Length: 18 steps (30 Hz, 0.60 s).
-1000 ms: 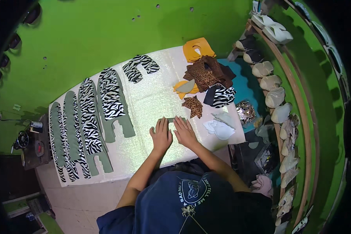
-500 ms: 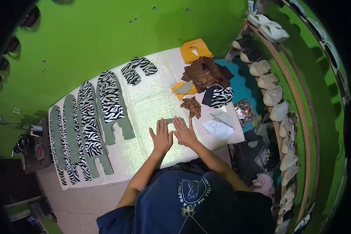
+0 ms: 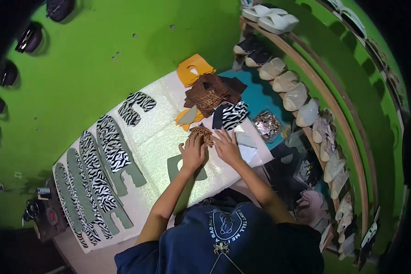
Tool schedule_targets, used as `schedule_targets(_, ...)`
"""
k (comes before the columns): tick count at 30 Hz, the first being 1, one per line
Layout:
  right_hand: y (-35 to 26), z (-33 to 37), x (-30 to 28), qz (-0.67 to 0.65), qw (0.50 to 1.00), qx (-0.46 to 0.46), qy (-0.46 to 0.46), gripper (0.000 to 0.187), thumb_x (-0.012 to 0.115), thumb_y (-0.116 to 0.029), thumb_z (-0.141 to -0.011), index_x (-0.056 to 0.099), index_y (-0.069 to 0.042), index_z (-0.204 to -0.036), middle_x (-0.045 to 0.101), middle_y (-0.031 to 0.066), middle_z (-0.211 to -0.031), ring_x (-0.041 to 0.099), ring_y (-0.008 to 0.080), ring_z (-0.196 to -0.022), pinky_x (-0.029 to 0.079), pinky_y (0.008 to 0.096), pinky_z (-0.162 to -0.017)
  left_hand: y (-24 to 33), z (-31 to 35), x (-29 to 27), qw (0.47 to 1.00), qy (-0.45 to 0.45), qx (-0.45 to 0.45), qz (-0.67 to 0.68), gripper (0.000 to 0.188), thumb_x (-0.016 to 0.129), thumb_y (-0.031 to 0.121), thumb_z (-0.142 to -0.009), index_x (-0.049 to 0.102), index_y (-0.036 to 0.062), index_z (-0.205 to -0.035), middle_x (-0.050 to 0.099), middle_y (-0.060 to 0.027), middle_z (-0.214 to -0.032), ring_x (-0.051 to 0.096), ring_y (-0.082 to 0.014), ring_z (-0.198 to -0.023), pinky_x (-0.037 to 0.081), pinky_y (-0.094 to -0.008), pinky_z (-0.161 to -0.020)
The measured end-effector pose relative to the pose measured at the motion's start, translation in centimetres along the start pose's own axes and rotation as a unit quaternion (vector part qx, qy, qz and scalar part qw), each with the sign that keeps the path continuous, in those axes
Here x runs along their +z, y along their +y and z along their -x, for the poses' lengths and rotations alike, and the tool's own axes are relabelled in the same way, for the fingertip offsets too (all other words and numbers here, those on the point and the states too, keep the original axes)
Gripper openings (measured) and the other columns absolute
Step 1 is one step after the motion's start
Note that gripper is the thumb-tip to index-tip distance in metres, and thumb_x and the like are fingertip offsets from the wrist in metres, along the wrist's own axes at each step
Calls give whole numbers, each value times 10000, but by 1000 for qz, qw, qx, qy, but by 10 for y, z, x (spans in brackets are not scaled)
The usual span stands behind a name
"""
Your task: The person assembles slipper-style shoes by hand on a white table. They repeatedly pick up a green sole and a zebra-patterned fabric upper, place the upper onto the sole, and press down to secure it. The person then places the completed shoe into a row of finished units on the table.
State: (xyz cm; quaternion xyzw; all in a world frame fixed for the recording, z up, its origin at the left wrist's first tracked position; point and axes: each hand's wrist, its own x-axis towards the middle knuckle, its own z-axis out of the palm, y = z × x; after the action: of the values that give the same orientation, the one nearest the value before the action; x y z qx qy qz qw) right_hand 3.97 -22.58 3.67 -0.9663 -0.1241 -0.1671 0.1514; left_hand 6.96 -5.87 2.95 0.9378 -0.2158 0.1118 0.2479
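Observation:
On the white shimmering table, my left hand point(image 3: 194, 154) lies palm down with fingers spread, its fingertips at the edge of a small stack of brown leopard-print pieces point(image 3: 207, 133). My right hand point(image 3: 227, 147) is on the other side of that stack, fingers also apart, close to some white pieces point(image 3: 246, 152). Neither hand grips anything that I can see. Partly under my left wrist and forearm is a flat grey-green piece point(image 3: 172, 166) with a curved cut-out. Just beyond the leopard stack sit yellow pieces with a grey half-round piece point(image 3: 188, 115) on top.
Zebra-print strips on green backing point(image 3: 96, 169) line the table's left side; a curved zebra piece point(image 3: 131, 114) lies farther back. Brown leopard pieces point(image 3: 210, 93), yellow pieces point(image 3: 187, 75) and folded zebra pieces point(image 3: 235, 114) stand at the back right. A wooden rack point(image 3: 306, 50) with shoe forms rises at right.
Both hands have left the grey-green piece and moved forward to the leopard-print stack. The grey-green piece now shows more fully. The whole view has shifted and turned.

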Motion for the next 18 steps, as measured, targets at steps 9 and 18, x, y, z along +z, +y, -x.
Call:
schedule_targets(9,57,-6,-20,-33,991,104,79,230,553,-101,-770,600,-80,-994,553,58,-1019,503,219,-963,349,363,-831,30,-47,32,994,-28,98,29,411,556,186,-752,484,90,-1145,488,-70,-1134,463,-226,-1039,272,-463,-851)
schedule_targets(18,95,-25,-18,0,995,70,71,297,593,-123,-729,582,-83,-1024,530,32,-1012,488,208,-953,358,350,-814,63,-86,63,994,-55,96,20,449,567,223,-750,470,96,-1169,475,-71,-1161,439,-228,-1077,268,-462,-868)
